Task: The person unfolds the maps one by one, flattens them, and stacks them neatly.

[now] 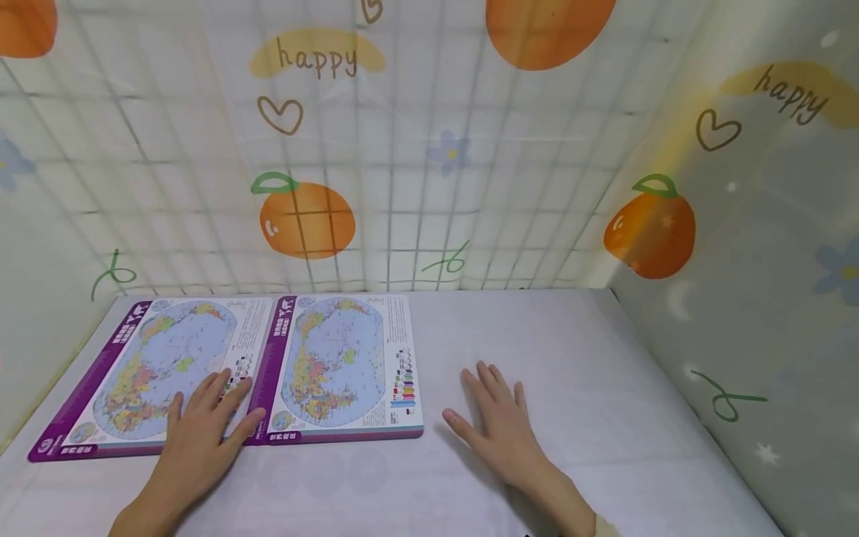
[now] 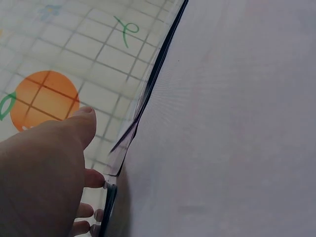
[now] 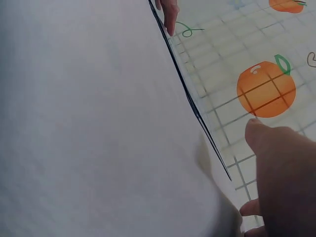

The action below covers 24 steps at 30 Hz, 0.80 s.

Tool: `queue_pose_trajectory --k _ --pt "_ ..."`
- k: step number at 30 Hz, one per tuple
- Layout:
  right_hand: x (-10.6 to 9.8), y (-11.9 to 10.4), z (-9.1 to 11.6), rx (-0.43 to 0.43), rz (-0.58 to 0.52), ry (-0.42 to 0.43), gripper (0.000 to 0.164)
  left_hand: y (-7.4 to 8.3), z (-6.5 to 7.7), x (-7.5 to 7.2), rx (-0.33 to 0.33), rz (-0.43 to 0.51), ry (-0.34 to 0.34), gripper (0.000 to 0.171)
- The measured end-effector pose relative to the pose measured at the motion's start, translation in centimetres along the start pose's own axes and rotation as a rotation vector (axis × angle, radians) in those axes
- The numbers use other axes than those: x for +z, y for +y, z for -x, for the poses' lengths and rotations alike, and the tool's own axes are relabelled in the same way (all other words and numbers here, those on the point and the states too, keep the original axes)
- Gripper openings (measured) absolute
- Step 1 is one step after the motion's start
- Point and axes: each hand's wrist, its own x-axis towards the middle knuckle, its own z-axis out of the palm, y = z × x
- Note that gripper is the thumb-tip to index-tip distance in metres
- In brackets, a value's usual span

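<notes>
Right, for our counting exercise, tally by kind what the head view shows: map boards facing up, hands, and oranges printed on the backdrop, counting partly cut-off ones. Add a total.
Map boards: 2
Hands: 2
Printed oranges: 4
Total: 8

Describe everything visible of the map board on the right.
The right map board looks like card, with rounded corners, a purple left strip, a pale-blue oval world map and a coloured legend at right. It lies flat on white cloth, beside a similar board; the left hand has its thumb over the strip, contact unclear.
</notes>
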Motion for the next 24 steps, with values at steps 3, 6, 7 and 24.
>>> queue_pose_trajectory --k 3,6,7,24 --pt "0.1 -0.2 -0.1 0.010 0.012 -0.007 0.078 0.2 0.0 -0.1 -0.008 -0.002 -0.025 0.066" --pt "0.3 -0.4 -0.1 0.021 0.019 -0.019 0.078 0.3 -0.1 -0.1 -0.007 -0.007 -0.034 0.066" --pt "0.4 -0.5 -0.1 0.022 0.022 -0.023 0.079 0.3 -0.1 -0.1 -0.005 -0.007 -0.034 0.065" --pt "2.3 -4.0 -1.0 -0.017 0.043 -0.058 0.085 0.5 0.0 0.7 0.019 0.046 0.047 0.063"
